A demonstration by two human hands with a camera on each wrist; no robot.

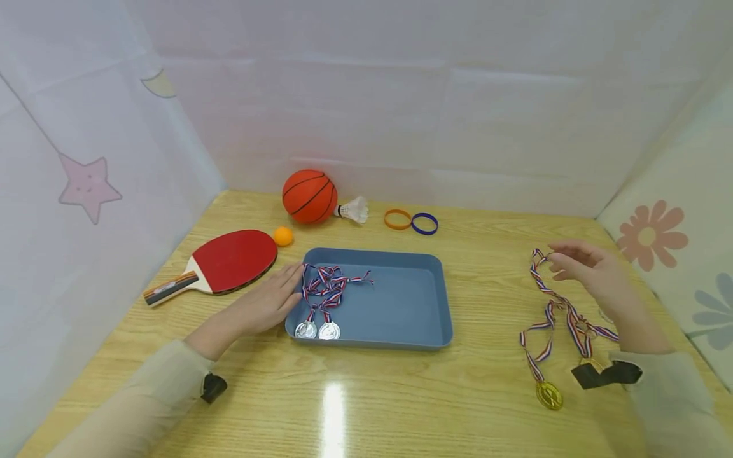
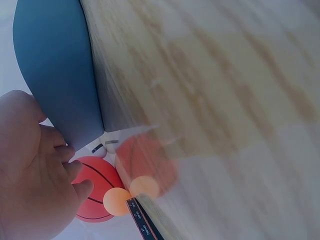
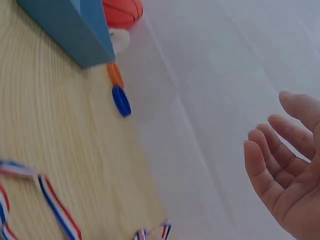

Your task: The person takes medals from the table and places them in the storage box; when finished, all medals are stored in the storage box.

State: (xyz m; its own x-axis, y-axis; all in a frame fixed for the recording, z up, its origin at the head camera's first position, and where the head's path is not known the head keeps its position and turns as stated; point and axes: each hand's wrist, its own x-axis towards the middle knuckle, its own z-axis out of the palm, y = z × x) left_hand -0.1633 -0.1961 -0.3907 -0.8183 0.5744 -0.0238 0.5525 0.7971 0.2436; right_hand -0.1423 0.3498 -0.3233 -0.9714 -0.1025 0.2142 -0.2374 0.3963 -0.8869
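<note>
A blue-grey tray [image 1: 395, 306] stands mid-table. My left hand [image 1: 268, 300] rests against its left wall with the fingers extended, and the left wrist view also shows the fingers at that wall. Inside the tray's left side lie two silver medals [image 1: 329, 331] with bunched red, white and blue ribbons [image 1: 332, 289]. My right hand [image 1: 598, 280] hovers above similar ribbons [image 1: 538, 273] at the right, its fingers loosely bent and holding nothing in the right wrist view. A gold medal [image 1: 550, 395] lies below that hand; another gold medal is partly hidden by the black wrist strap [image 1: 592, 376].
Behind the tray are a small basketball [image 1: 310, 196], a shuttlecock [image 1: 354, 209], an orange wristband [image 1: 397, 219] and a blue wristband [image 1: 424, 224]. To the left lie a red table tennis bat [image 1: 235, 261] and an orange ball [image 1: 283, 236]. White cloth walls enclose the table's back and sides.
</note>
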